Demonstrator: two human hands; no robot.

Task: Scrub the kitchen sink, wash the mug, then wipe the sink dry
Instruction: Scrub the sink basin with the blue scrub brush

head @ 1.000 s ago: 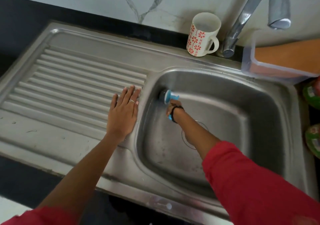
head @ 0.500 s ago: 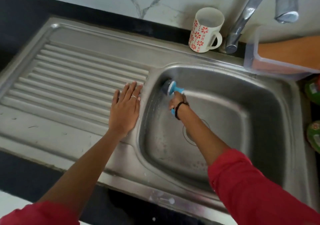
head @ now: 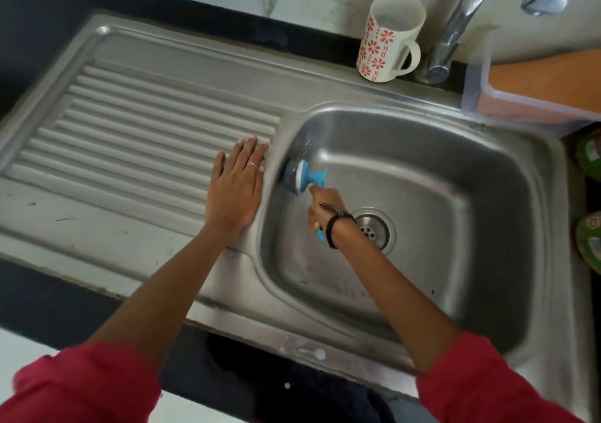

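Steel sink (head: pixel 487 169) basin, streaky, drain visible; blue scrub brush (head: pixel 300 177) pressed on left wall; floral mug (head: pixel 388 37) upright on back ledge.

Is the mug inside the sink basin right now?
No, the mug stands upright on the sink's back ledge beside the tap, outside the basin.

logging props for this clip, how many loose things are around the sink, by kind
mug: 1
scrub brush: 1
clear plastic container: 1
green packets at the right edge: 2
total: 5
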